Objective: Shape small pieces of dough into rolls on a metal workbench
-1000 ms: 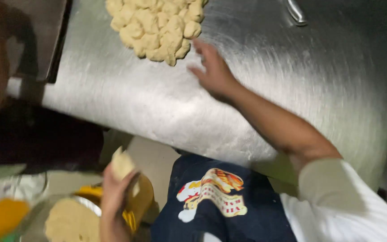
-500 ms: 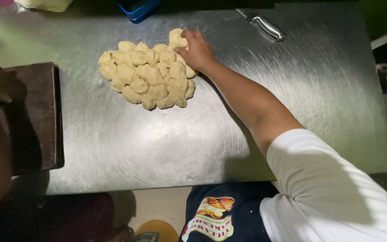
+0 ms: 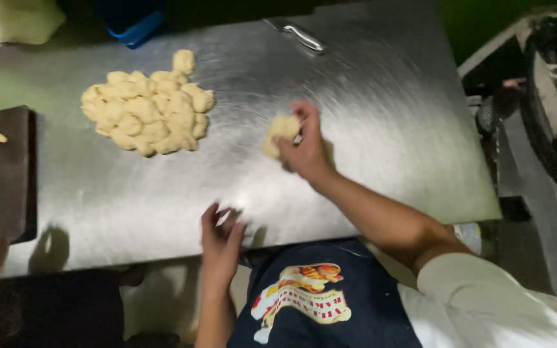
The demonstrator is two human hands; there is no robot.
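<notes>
Right hand (image 3: pixel 305 149) of mine is closed on a lump of dough (image 3: pixel 280 131), fingers curled round its right side, holding it at the steel table (image 3: pixel 381 116) near the middle of the top; whether it rests on the metal or sits just clear I cannot tell. I see my left hand (image 3: pixel 220 240) at the near edge of the table, fingers spread apart and gripping nothing, fingertips over the steel. Well to the left of the held lump lies a heap of dough pieces (image 3: pixel 146 109), packed together, with one piece sitting at its far tip. Beyond, at the far edge, a metal utensil handle (image 3: pixel 299 33) lies on the table, and a blue container (image 3: pixel 130 26) stands farther left. A dark board (image 3: pixel 4 174) sits at the table's left end
</notes>
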